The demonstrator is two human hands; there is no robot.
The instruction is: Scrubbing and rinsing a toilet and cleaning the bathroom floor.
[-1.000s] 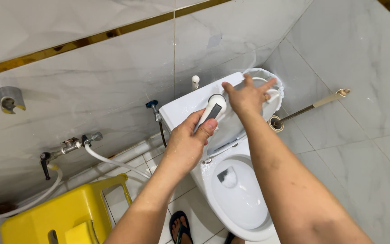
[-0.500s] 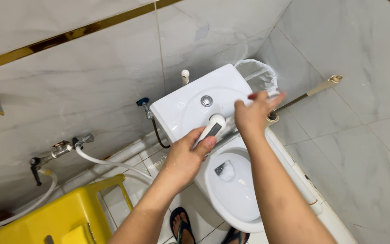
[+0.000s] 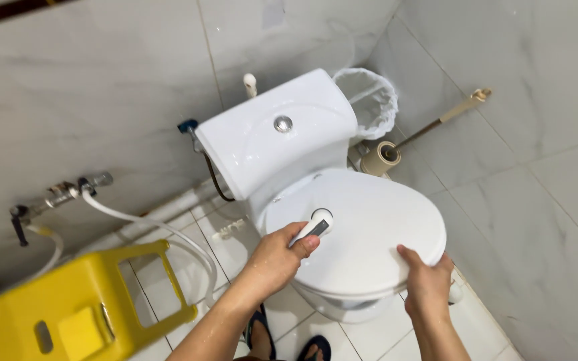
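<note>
Lid now down; I see toilet lid [image 3: 369, 230] shut over bowl; right hand [image 3: 428, 284] fingers grasping lid's front edge; left hand [image 3: 277, 257] clenched round bidet sprayer [image 3: 316, 225], nozzle over lid; cistern [image 3: 279, 137] behind.

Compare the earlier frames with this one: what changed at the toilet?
The toilet lid, raised before with the bowl open, is now shut. The right hand has come down from the tank and grips the lid's front edge. The left hand still holds the bidet sprayer. The yellow stool is unmoved.
</note>
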